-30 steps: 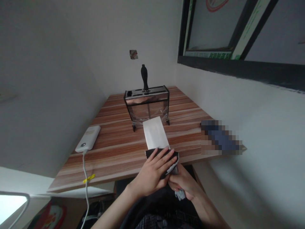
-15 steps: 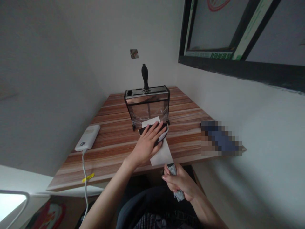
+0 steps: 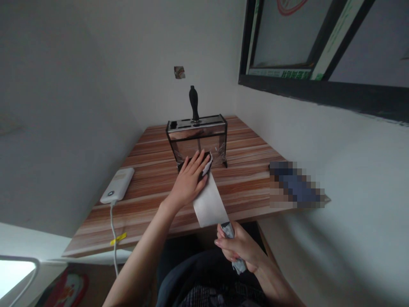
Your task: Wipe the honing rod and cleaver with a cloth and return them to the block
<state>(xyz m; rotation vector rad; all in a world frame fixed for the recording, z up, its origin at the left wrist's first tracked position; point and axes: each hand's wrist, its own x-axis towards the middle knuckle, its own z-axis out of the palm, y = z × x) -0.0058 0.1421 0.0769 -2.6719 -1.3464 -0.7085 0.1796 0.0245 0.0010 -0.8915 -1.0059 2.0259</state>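
Note:
My right hand point(image 3: 241, 247) is wrapped round the handle of a cleaver point(image 3: 211, 205), which has a grey, crinkled covering. The broad pale blade points away from me across the table's front edge. Flat on the blade's far part lies my left hand point(image 3: 190, 181), fingers stretched out, over a black piece with a torn-looking white edge point(image 3: 207, 163). It may be cloth or paper; I cannot tell. The blade's far end is hidden under them. Just beyond stands a black-framed knife block point(image 3: 201, 133) with clear sides and a black handle point(image 3: 193, 102) upright in its top.
A white power bank point(image 3: 118, 185) with a white cable lies on the wood-grain table point(image 3: 153, 149) at the left. Yellow tape point(image 3: 118, 238) is near the front edge. A blurred dark blue object point(image 3: 295, 183) lies at the right, below a dark window frame point(image 3: 287, 87).
My left hand and the black piece have slid a little away from me and to the left along the blade, uncovering more of its near part. My right hand has shifted slightly left.

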